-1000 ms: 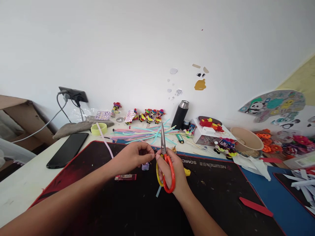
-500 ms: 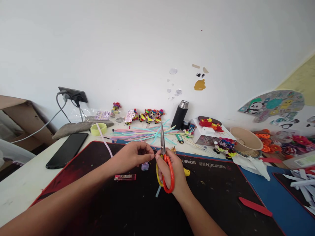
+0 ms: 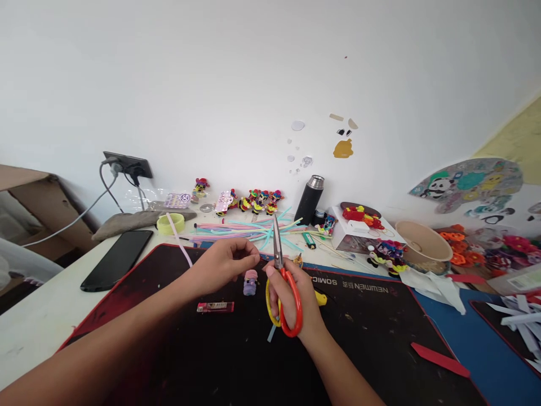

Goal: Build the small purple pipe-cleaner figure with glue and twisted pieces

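Note:
Scissors (image 3: pixel 291 304) with one red and one yellow handle are held upright in my right hand (image 3: pixel 310 304). Their blades look closed and point toward the wall. My left hand (image 3: pixel 228 259) is closed in a pinch just to the left; anything between its fingertips is too small to make out. A small pink and purple fuzzy figure (image 3: pixel 250 283) stands on the mat below the hands. Behind the left wrist runs a lilac pipe cleaner (image 3: pixel 181 242), its lower end hidden. A grey-blue strip (image 3: pixel 271 332) shows beneath the yellow handle.
Pink lighter (image 3: pixel 215 307) and red strip (image 3: pixel 439 360) lie on the dark mat (image 3: pixel 190 361). Behind are loose pipe cleaners (image 3: pixel 236 230), a green lighter (image 3: pixel 309 241), a black flask (image 3: pixel 310 200) and several small dolls (image 3: pixel 262 202). A phone (image 3: pixel 116 260) lies left; a bowl (image 3: pixel 422 239) stands right.
My left fingertips have drawn back to the left, away from the right thumb, opening a small gap. More of the pink and purple figure now shows. The scissors stay in my right hand.

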`<state>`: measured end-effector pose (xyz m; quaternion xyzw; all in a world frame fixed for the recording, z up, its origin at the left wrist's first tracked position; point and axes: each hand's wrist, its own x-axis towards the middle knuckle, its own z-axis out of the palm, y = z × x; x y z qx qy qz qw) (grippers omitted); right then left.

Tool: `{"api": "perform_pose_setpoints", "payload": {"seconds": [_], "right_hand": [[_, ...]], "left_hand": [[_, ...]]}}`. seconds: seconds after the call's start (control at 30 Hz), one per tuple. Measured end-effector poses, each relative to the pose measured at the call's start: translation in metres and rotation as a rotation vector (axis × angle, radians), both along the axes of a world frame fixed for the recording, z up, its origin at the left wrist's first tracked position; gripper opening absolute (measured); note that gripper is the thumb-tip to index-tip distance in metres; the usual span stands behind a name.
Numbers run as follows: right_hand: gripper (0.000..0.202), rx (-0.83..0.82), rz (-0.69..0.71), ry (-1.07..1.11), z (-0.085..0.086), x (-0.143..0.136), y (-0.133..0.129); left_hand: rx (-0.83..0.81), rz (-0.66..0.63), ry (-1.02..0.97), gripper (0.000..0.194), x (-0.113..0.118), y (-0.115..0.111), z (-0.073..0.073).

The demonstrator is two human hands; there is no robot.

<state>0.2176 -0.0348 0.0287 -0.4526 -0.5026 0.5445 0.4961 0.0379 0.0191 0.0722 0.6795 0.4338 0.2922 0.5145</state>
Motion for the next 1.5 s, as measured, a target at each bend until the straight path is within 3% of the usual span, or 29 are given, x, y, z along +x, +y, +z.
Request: {"api": "perform_pose_setpoints", "payload": {"seconds": [0.37, 0.87, 1.17, 1.5], "right_hand": [[0.072, -0.004, 0.257, 0.110, -0.005, 0.000, -0.003], [0.053, -0.009, 0.238, -0.081, -0.011, -0.005, -0.007], [0.055, -0.029, 0.217, -0.106, -0.009, -0.006, -0.009], [0.055, -0.047, 0.190, -0.101, -0.008, -0.009, -0.010]], "left_hand": [[0.167, 0.209, -0.037, 0.029, -0.019, 0.012, 0.013], [0.371, 0.239, 0.096, 0.020, -0.018, 0.012, 0.008], [0.617, 0.247, 0.222, 0.014, -0.010, 0.002, 0.011], [0.805, 0.217, 0.338, 0.010, -0.008, -0.003, 0.002]]}}
